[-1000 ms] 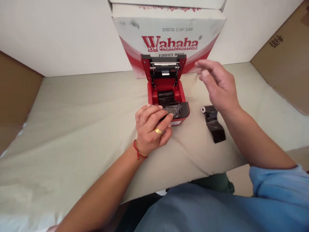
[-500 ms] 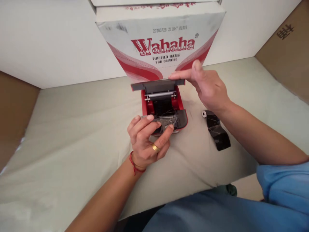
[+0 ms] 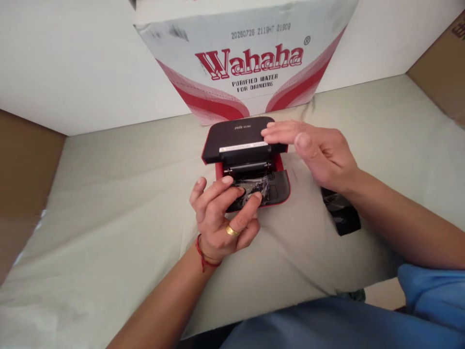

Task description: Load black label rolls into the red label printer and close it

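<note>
A small red and black label printer [image 3: 281,189] sits on the cloth, its lid [image 3: 232,133] partly raised. Inside, a thin metallic roller [image 3: 249,167] shows beneath the lid. My left hand [image 3: 223,215] is at the printer's front, its fingertips pressing on a crinkled, shiny dark film strip [image 3: 250,186] that comes out over the front edge. The fingers hide part of that strip. My right hand [image 3: 319,150] lies with stretched fingers on the lid's right side, thumb apart, gripping nothing.
A Wahaha water carton [image 3: 254,63] stands right behind the printer against a white wall. Another black film strip [image 3: 343,215] lies on the pale green cloth [image 3: 127,194], partly under my right forearm. Brown cardboard panels [image 3: 25,184] border both sides.
The lid has swung down towards me, so its black top now shows. My right hand has come down with it. My left hand stays on the film strip at the front.
</note>
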Demonstrator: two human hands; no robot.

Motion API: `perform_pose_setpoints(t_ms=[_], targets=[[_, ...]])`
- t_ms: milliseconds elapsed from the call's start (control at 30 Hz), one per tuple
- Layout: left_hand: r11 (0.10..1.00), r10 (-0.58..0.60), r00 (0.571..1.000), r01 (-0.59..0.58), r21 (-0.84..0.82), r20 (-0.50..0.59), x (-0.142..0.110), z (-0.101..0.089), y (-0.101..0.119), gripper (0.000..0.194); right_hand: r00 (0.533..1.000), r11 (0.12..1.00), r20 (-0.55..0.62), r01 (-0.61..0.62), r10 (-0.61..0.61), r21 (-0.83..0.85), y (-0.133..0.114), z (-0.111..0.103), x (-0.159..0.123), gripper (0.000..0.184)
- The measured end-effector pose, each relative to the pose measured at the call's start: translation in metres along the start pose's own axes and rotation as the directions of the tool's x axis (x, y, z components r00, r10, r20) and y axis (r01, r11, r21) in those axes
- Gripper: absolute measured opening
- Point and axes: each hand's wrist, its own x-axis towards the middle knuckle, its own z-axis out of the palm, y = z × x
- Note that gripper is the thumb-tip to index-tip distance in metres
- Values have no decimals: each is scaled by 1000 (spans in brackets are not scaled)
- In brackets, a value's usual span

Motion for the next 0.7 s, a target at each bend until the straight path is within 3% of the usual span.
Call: perform_pose_setpoints(t_ms=[167,333,500,700], targets=[[999,13,1000,-13,31,0,-1,-3,1,52,993,989,116,51,-35,-140,6,3,-19,44],[996,-44,999,45,-71,23,-2,-1,-1,55,995,976,92,63,-45,-209,6,10,-24,37],[958,-190,982,186,-217,-1,1,-1,-14,58,996,984,27,90,-87,-156,6,17,-26,42],[879,-382,923,377,-290,41,1,0,-29,52,997,988,-12,78,-80,-137,11,22,-28,48]])
